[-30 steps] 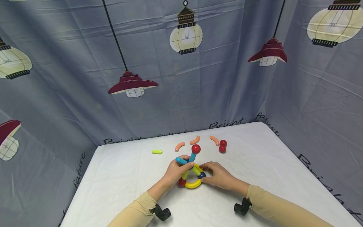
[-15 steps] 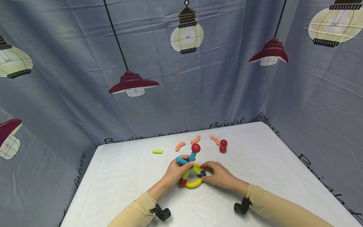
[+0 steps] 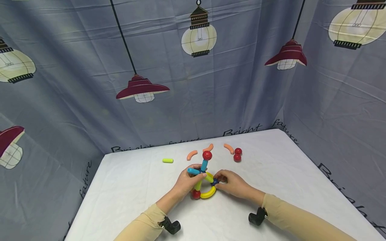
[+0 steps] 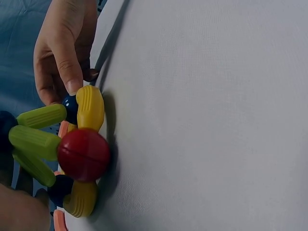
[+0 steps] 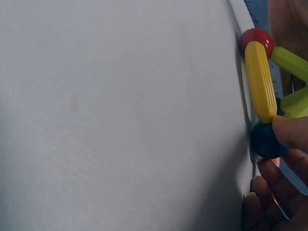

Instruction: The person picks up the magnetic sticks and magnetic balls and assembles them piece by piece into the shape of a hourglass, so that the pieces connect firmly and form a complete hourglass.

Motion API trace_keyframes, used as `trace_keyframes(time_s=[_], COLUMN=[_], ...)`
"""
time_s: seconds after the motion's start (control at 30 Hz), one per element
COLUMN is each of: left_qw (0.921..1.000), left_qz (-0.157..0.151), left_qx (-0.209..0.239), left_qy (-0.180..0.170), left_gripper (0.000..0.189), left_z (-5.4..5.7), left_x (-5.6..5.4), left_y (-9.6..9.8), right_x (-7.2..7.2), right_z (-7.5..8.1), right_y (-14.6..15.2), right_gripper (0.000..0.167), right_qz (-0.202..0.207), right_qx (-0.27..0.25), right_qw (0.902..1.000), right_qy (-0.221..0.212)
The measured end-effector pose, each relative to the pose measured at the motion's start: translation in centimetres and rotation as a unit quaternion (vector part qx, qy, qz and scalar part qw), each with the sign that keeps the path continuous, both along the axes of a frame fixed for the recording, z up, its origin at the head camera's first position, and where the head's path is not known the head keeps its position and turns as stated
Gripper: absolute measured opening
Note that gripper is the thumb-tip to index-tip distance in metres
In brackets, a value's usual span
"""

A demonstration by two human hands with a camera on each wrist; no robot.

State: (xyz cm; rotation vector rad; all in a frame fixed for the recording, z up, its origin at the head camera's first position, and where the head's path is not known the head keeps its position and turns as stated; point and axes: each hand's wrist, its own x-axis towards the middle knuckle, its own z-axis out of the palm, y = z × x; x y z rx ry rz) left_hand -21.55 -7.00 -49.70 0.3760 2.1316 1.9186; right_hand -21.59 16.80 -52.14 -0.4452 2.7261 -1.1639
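A magnetic stick-and-ball structure stands on the white table, with a ring of yellow curved rods (image 3: 208, 193) at its base. My left hand (image 3: 184, 183) grips its top, where lime rods (image 4: 34, 142) meet a dark blue ball (image 4: 6, 130) and two light-blue rods (image 3: 193, 171) stick out. One of those bears a red ball (image 3: 207, 155). Another red ball (image 4: 84, 155) sits in the ring near my left wrist. On the ring's right side, my right hand (image 3: 233, 184) pinches a dark blue ball (image 5: 267, 140) between thumb and fingers. My left fingers partly hide the top joint.
Farther back lie a loose lime rod (image 3: 168, 160), several orange curved rods (image 3: 192, 155) and two red balls (image 3: 237, 157) touching each other. A grey curtain (image 3: 181, 110) printed with lamps hangs behind the white table (image 3: 129, 187).
The structure's base has turned a little: its near red ball shifted right, and the right blue ball moved slightly away with my right hand. The left hand keeps its grip.
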Motion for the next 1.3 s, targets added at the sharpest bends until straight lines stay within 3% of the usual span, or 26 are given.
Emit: trace_keyframes(time_s=[0.4,0.57,0.77,0.9,1.07,1.17,1.3], left_qw=[0.9972,0.9968,0.9974,0.9988,0.9998,0.9996,0.9993], left_qz=[-0.067,-0.069,-0.047,-0.031,-0.011,-0.008,-0.029], left_qx=[-0.019,-0.016,-0.019,-0.016,-0.017,-0.025,-0.023], left_qy=[0.029,0.036,0.052,0.034,0.004,-0.001,-0.009], left_gripper=[0.057,0.064,0.048,0.042,0.040,0.041,0.044], left_z=[-0.3,-0.4,-0.2,-0.1,0.4,0.7,1.0], left_x=[0.3,0.4,0.4,0.2,-0.5,-1.0,-1.5], left_y=[-1.4,-1.6,-1.8,-1.8,-1.7,-1.6,-1.4], right_x=[-1.2,-1.7,-1.9,-1.0,1.4,2.5,3.3], right_z=[0.2,0.0,0.0,0.3,1.2,1.6,1.9], right_y=[0.4,0.5,0.1,-0.5,-1.3,-1.8,-2.4], right_gripper=[0.029,0.031,0.033,0.043,0.058,0.048,0.030], right_qz=[0.002,0.012,0.009,-0.015,-0.047,-0.050,-0.026], right_qx=[-0.015,-0.016,-0.014,0.014,0.059,0.064,0.072], right_qw=[0.9998,0.9998,0.9998,0.9997,0.9955,0.9927,0.9904], right_qy=[-0.013,-0.011,-0.009,0.010,0.056,0.089,0.115])
